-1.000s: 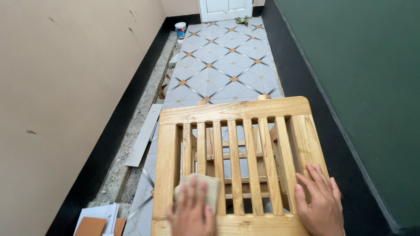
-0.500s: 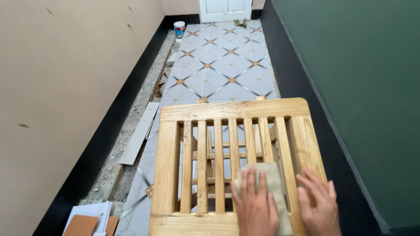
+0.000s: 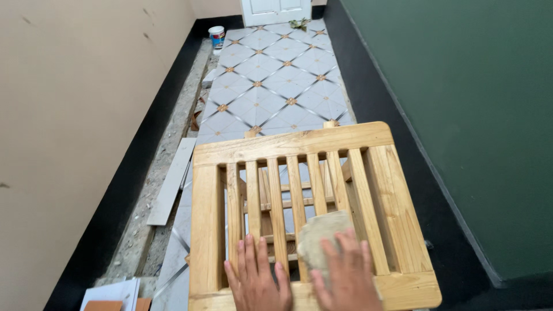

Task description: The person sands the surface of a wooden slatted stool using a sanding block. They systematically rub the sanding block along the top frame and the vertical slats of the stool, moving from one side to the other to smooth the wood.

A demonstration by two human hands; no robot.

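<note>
my right hand (image 3: 345, 275) presses flat on the sandpaper (image 3: 320, 233) atop the slatted wooden table (image 3: 299, 144); left hand (image 3: 256, 281) lies open just beside it.

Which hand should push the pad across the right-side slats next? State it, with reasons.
Right. The right hand lies flat on the sanding pad, nearest those slats. The left hand rests bare on the slatted wooden top, farther left.

Bright, even daylight; soft faint shadows; no glare; sharp focus; mild wide-angle edge distortion.
</note>
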